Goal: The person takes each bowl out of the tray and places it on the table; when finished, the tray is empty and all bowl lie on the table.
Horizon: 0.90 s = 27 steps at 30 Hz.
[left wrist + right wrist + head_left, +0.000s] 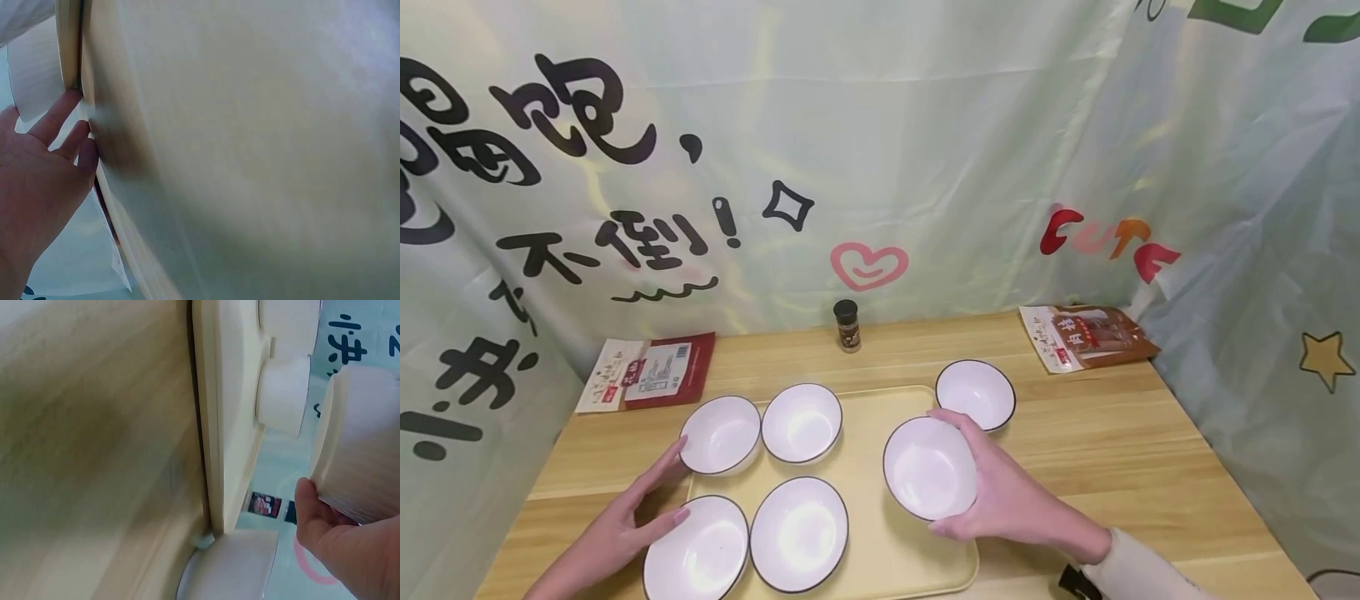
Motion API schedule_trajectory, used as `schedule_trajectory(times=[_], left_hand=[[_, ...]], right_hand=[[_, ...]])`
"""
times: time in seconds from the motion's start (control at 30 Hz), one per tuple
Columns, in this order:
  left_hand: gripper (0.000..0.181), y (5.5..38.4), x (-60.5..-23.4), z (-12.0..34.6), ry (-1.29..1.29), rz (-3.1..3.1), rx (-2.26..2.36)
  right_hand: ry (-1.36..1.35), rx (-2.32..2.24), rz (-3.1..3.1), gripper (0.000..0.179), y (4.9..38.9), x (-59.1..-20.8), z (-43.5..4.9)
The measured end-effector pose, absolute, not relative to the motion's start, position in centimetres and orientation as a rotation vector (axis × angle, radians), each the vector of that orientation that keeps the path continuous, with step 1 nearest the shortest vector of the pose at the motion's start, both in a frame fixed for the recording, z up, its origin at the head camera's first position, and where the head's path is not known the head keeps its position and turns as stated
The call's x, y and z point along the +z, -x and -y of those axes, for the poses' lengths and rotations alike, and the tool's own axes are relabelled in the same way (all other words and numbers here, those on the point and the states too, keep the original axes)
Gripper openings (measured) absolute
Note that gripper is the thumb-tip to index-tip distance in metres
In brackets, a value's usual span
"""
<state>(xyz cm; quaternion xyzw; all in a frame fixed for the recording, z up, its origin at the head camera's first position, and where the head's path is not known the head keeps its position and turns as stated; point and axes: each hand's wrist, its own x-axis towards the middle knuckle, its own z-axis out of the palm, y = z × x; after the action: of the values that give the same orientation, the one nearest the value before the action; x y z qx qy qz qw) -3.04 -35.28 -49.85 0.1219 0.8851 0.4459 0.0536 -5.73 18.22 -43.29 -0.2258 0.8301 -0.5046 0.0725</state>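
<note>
My right hand [988,483] grips a white bowl [925,467] with a dark rim, thumb and fingers on opposite sides. In the right wrist view this bowl [365,447] is raised above the pale yellow tray [234,450]. On the tray's left part stand several more white bowls, among them a back one [802,423] and a front one [800,533]. My left hand [613,529] has its fingers extended beside the two leftmost bowls, fingertips at the back-left bowl [721,435] and thumb at the front-left bowl [697,546].
Another white bowl [976,394] stands at the tray's back right corner. A black-capped spice jar [847,327] is at the back of the wooden table [1112,450]. Red-and-white food packets lie at the back left [647,372] and back right [1086,336]. A printed curtain [955,167] hangs behind.
</note>
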Motion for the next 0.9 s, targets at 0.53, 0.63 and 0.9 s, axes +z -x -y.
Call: schedule_trajectory(times=[0.53, 0.63, 0.9], left_hand=[[0.09, 2.8, -49.1, 34.8, -0.276, -2.678, 1.311], [0.09, 2.8, -49.0, 34.8, -0.278, -2.689, 1.303], [0.089, 2.8, -48.9, 34.8, -0.274, -2.674, 1.314]], right_hand=[[0.557, -1.522, -2.671, 0.124, 7.8, -40.3, -22.2], [0.532, -1.497, -2.719, 0.125, 8.1, -39.6, -22.9], [0.433, -1.499, -2.794, 0.122, 9.1, -38.1, -25.4]])
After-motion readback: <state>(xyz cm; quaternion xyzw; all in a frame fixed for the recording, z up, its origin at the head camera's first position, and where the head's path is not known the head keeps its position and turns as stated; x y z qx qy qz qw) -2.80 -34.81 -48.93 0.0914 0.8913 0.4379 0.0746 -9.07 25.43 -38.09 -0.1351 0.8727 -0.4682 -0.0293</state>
